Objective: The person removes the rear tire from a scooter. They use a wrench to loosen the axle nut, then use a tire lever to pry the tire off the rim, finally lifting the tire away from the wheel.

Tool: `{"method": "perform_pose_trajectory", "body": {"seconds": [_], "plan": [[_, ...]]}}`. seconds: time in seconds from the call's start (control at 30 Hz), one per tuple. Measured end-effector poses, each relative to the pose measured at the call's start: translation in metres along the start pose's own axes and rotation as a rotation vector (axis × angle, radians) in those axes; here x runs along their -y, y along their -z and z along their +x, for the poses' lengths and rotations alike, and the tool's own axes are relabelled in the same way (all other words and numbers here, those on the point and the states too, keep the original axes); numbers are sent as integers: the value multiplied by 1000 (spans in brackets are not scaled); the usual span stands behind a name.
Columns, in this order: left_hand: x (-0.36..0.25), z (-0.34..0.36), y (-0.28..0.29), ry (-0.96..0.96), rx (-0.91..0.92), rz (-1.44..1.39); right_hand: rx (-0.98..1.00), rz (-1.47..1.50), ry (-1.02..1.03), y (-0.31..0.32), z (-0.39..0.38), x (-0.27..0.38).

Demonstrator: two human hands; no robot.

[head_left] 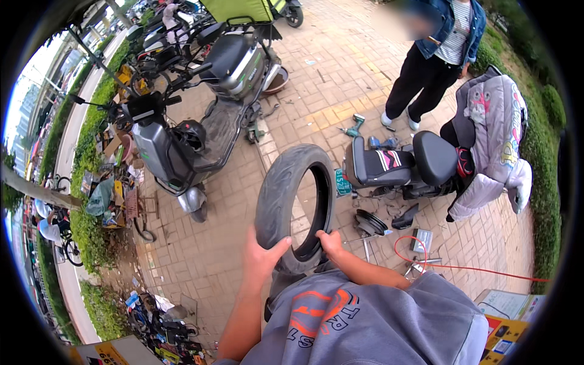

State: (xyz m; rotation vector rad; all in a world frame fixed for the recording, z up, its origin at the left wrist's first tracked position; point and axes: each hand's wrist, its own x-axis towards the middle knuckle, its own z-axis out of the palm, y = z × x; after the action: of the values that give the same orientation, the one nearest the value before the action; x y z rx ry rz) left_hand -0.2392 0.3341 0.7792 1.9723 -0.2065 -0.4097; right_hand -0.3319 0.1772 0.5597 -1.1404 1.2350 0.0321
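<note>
A worn black scooter tire stands upright in front of me, off any wheel, with its hollow middle showing the paving behind. My left hand presses against the tread at the lower left, thumb along the edge. At the lower right my right hand grips the tire's bead, its fingers curled inside the rim opening and partly hidden. Just right of the tire is a scooter with a dark seat and a green plate, and a wheel rim lies on the paving beside it.
Another scooter is parked at the upper left. A person stands at the upper right, near a green power drill. A red hose runs across the right side past a grey box. Piled parts lie lower left.
</note>
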Motion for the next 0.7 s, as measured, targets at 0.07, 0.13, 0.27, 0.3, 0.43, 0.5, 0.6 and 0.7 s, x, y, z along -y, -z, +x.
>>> {"method": "perform_pose_trajectory", "body": {"seconds": [0.07,0.13,0.27,0.3,0.43,0.5,0.6,0.7], "plan": [[-21,9,2,-2,15,-134,-82,42,104,-10,13,5],[-21,21,9,-11,61,-154,-138,45,168,-12,26,7],[-11,36,24,-13,93,-58,-128,91,68,-13,0,16],[-9,35,30,-29,58,-30,-145,12,48,-22,-2,5],[12,30,76,-30,147,-102,-123,-250,36,-65,-19,-12],[0,22,84,-153,93,24,-145,-243,29,-71,-27,-14],[-4,19,104,-184,85,-11,-133,-183,94,-84,-38,-14],[11,24,124,-198,64,-70,63,-189,56,-98,-52,1]]}}
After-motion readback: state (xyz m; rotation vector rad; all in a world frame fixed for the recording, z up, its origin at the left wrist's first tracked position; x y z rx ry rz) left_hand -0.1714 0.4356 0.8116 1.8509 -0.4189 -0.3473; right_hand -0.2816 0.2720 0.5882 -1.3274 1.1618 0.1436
